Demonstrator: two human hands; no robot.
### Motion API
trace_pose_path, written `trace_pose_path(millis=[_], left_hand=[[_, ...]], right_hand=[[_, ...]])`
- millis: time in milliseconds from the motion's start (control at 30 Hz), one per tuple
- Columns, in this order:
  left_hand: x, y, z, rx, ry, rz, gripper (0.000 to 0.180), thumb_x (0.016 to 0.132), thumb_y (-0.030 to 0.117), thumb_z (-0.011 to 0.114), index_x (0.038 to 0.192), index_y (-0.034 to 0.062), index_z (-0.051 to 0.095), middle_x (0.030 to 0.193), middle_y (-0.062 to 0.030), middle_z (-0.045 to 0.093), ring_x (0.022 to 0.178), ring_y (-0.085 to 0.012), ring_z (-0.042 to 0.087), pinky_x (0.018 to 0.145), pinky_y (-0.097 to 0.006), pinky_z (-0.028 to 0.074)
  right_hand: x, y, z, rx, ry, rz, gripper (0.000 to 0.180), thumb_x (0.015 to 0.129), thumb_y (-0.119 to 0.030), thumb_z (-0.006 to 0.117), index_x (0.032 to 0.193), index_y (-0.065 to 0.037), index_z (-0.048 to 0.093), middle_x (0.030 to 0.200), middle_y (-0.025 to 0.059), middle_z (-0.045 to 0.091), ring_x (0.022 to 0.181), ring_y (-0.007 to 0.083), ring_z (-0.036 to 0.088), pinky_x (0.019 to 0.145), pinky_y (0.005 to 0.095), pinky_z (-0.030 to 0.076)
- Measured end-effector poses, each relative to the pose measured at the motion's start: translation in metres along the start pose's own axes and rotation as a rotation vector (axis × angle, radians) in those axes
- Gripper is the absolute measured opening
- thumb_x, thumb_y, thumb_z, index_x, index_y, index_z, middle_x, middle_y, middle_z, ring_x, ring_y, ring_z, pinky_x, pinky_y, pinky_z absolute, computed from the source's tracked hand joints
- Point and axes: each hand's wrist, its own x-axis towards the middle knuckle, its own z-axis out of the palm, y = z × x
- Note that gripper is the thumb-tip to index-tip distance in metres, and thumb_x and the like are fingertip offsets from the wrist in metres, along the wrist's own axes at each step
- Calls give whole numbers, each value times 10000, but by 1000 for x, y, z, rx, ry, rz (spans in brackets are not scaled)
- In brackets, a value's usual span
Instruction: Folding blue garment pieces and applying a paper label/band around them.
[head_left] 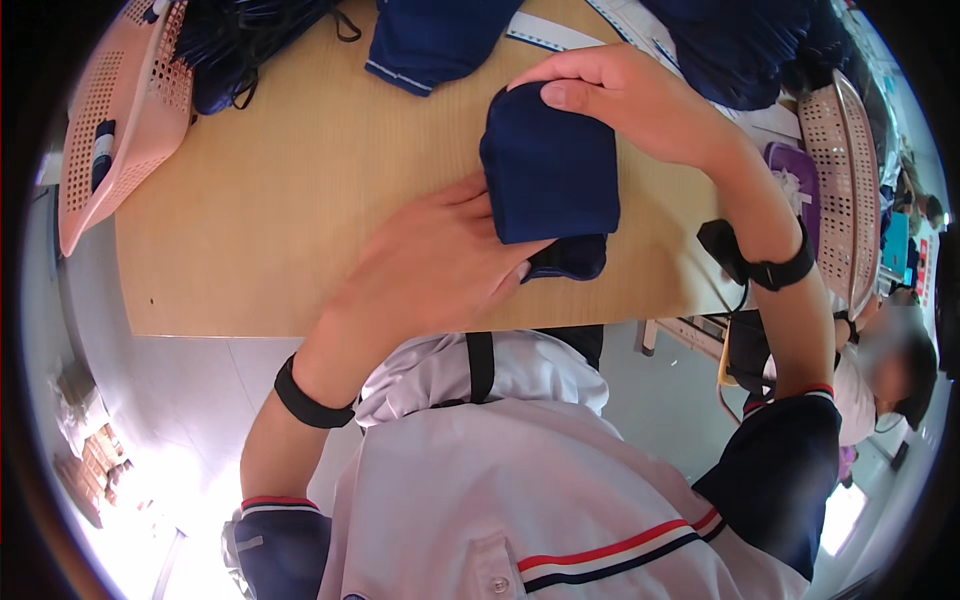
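A folded navy-blue cloth piece [555,165] is between my two hands, over the near part of the table. My right hand [640,100] reaches across its far edge and pinches it, thumb on top and fingers behind. From the left, my left hand [435,255] slips into the folds: the upper flap covers its fingertips, and its thumb lies beside the darker lower layer [575,258]. How those hidden fingertips are placed cannot be seen. Both forearms wear a black band.
Other navy garments [435,45] lie along the far side of the wooden table [280,200]. Pink perforated baskets stand at the left [125,130] and right [840,190], near a purple container [795,180]. White marked strips [550,33] lie at the back. Another person [880,370] sits at right.
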Motion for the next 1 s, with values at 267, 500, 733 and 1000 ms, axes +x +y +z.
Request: trace_pose_path(millis=[267,500,733,1000], left_hand=[[0,0,0,-6,29,29,582,805,124,682,1383,156,614,1261,-99,694,1194,-347,607,1079,-423,472],[1,1,-1,18,0,26,615,821,138,684,1426,174,584,1297,-102,677,1266,-338,571,1120,-424,445],[-2,0,4,41,31,33,613,831,155,678,1435,168,575,1295,-91,681,1290,-293,560,1167,-413,388],[-9,11,1,46,-223,39,705,891,278,661,1537,109,435,1544,-65,497,1433,-235,432,1232,-386,284]], right_hand=[[-2,-6,25,-286,274,-85,251,1023,-221,580,1126,-8,665,1013,186,708,960,382,658,830,433,512],[-4,4,46,-487,546,-186,149,989,-168,612,1088,-63,647,1002,128,676,978,366,646,828,461,513],[-23,-8,35,-489,213,-586,387,857,-17,643,1243,-39,660,1359,112,630,1229,318,607,993,408,495],[-6,15,46,-668,132,-539,516,979,-188,568,1475,-58,503,1574,77,470,1495,254,378,1232,416,291]])
